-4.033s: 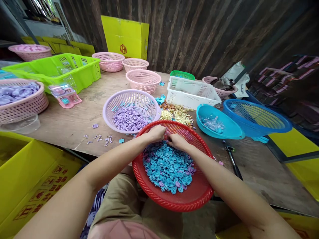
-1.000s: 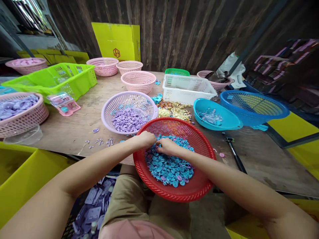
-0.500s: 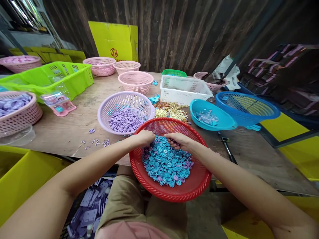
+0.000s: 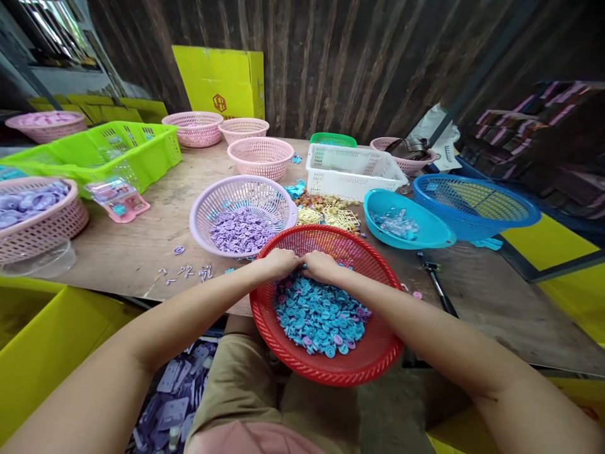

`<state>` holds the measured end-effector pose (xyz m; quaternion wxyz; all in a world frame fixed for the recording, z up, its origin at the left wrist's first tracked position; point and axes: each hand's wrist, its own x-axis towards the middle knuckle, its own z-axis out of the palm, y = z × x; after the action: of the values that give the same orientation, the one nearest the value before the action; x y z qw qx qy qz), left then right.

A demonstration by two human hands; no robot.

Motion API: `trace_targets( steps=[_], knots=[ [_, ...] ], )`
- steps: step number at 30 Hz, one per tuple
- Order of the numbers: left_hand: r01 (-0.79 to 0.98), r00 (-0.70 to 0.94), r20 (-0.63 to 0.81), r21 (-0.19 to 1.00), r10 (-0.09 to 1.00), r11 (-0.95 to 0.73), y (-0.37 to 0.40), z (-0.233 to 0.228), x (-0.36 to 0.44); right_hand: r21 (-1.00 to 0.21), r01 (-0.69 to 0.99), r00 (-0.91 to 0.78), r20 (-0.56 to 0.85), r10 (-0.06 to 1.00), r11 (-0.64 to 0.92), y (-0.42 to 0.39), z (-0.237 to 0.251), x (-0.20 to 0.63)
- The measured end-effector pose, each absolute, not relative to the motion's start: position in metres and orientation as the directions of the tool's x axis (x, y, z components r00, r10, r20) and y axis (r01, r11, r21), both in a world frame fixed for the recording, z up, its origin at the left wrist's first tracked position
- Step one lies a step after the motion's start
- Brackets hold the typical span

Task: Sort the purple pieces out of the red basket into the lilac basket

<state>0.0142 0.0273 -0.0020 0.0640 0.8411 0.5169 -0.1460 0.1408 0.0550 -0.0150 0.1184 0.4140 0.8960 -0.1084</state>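
Red basket (image 4: 331,376) sits right in front of me, over my lap, holding a heap of blue pieces (image 4: 321,312) with a few pink-purple pieces (image 4: 337,339) mixed in. Half a second ago my right hand (image 4: 321,266) was loose over the heap; now it's curled up close against my left hand (image 4: 282,262) at the far edge. Grip's bunched both sides, can't tell around what. I'd call it close two-handed fiddling now, colours still mixed. Beyond, on the tabletop (image 4: 123,252): lavender basket (image 4: 197,217), then white basket (image 4: 350,184), then yellow box (image 4: 217,72).
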Motion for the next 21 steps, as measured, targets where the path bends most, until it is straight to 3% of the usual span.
trace_targets(
  steps=[10, 12, 14, 16, 18, 21],
  knots=[
    [0.88, 0.454, -0.296, 0.001, 0.84, -0.475, 0.03, -0.013, 0.011, -0.087, 0.765, -0.628, -0.319, 0.71, 0.638, 0.055, -0.016, 0.144],
    [0.889, 0.44, -0.29, 0.005, 0.85, -0.458, 0.031, -0.014, 0.012, -0.17, 0.773, -0.631, -0.299, 0.716, 0.611, 0.057, -0.018, 0.146],
    [0.897, 0.432, -0.263, 0.031, 0.863, -0.44, 0.031, -0.011, 0.012, -0.352, 0.764, -0.639, -0.294, 0.711, 0.541, 0.061, -0.017, 0.15],
    [0.902, 0.432, -0.19, 0.118, 0.882, -0.416, 0.031, -0.006, 0.012, -0.595, 0.731, -0.61, -0.354, 0.709, 0.333, 0.064, -0.011, 0.155],
    [0.875, 0.411, -0.113, 0.328, 0.905, -0.356, 0.03, 0.001, 0.01, -0.761, 0.648, -0.551, -0.5, 0.669, -0.035, 0.068, -0.004, 0.163],
    [0.584, 0.373, -0.17, 0.807, 0.912, -0.089, 0.026, 0.012, 0.007, -0.739, 0.431, -0.531, -0.671, 0.517, -0.517, 0.07, 0.007, 0.174]
  ],
)
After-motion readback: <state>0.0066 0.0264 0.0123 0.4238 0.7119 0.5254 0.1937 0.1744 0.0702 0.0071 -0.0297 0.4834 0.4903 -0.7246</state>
